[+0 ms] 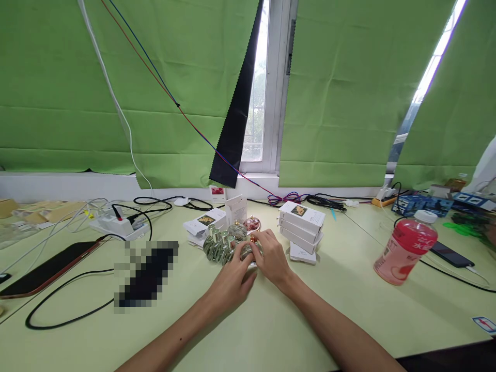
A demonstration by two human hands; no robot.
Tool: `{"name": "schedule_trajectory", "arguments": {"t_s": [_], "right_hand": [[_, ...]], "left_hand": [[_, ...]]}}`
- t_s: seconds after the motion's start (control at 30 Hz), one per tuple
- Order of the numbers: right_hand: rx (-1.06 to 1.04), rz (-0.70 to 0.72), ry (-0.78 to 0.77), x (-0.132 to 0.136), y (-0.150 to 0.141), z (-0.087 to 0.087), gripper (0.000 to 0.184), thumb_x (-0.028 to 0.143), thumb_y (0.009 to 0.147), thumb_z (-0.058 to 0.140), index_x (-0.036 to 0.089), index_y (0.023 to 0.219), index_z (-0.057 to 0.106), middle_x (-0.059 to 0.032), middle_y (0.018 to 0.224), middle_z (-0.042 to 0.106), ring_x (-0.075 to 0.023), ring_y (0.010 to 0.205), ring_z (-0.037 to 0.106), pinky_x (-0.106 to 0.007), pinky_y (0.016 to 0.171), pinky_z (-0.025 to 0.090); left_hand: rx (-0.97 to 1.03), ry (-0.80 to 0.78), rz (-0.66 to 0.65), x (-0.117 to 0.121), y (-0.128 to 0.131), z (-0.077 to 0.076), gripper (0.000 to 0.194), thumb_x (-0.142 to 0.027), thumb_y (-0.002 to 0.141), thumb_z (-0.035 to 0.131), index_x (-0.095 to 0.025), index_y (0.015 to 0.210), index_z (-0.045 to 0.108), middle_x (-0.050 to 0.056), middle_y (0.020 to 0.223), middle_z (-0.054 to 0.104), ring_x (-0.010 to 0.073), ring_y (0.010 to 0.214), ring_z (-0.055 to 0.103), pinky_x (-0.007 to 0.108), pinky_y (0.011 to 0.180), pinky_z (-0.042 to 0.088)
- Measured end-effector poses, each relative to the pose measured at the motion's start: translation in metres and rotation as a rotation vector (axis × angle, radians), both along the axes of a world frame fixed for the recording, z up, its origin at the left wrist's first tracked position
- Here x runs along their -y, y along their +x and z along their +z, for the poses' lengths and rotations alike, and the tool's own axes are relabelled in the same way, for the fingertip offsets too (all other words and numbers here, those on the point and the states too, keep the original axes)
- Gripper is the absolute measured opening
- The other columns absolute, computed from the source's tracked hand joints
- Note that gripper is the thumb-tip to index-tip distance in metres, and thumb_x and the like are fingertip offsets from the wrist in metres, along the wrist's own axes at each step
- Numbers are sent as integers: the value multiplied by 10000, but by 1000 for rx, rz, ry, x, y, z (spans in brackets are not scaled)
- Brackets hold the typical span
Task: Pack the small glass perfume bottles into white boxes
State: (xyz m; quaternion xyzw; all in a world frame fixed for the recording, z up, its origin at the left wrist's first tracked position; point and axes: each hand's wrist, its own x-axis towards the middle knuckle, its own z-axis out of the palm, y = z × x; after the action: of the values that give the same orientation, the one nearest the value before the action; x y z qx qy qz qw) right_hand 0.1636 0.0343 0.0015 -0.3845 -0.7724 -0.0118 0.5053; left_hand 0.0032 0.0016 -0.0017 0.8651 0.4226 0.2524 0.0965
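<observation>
My left hand (236,276) and my right hand (272,257) meet at the middle of the table, both with bent fingers closed around a small glass bottle (247,250). My fingers cover much of that bottle, and an orange-gold part shows by my right fingertips. Just left of it stand several clear, rounded glass bottles (219,249) with shiny silver-green caps, packed close together. Behind my hands is a pinkish round bottle (252,223). White boxes with a gold flower picture are stacked on the left (205,222) and on the right (302,222) of the bottles.
A pink drink bottle (405,248) stands at the right, near a charging phone (451,254). A tablet (46,268), a pixelated dark device (147,276) and a power strip (120,226) lie left. Cables (287,198) run along the wall below green blinds (337,93).
</observation>
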Motion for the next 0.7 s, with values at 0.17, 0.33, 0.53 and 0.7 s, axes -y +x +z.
{"name": "schedule_trajectory", "arguments": {"t_s": [0.17, 0.33, 0.53, 0.7], "right_hand": [[3, -10, -11, 1, 0, 1, 148, 165, 971, 511, 183, 1072, 618, -88, 919, 670, -247, 908, 569, -353, 780, 518], [-2, -16, -13, 2, -1, 2, 152, 156, 958, 532, 176, 1083, 616, -86, 925, 672, -244, 910, 565, -347, 772, 515], [-14, -19, -20, 2, -1, 1, 164, 154, 949, 551, 186, 1097, 615, -82, 938, 681, -241, 917, 570, -349, 796, 521], [-28, -11, -27, 2, -1, 0, 167, 157, 945, 561, 188, 1100, 615, -83, 942, 681, -245, 929, 571, -359, 799, 522]], "left_hand": [[-10, -14, 1, 0, 0, 1, 299, -193, 938, 477, -262, 1227, 510, 117, 1493, 336, 191, 803, 689, 354, 705, 548], [-4, -6, 5, 0, 0, 1, 314, -181, 927, 480, -263, 1228, 509, 113, 1500, 327, 183, 794, 686, 352, 717, 550], [5, -19, 0, 1, 0, 3, 327, -189, 923, 478, -262, 1239, 521, 119, 1506, 323, 165, 744, 669, 351, 703, 548], [26, -24, 3, 1, 0, 4, 347, -187, 909, 502, -261, 1245, 543, 126, 1512, 335, 155, 701, 658, 355, 702, 549]]}}
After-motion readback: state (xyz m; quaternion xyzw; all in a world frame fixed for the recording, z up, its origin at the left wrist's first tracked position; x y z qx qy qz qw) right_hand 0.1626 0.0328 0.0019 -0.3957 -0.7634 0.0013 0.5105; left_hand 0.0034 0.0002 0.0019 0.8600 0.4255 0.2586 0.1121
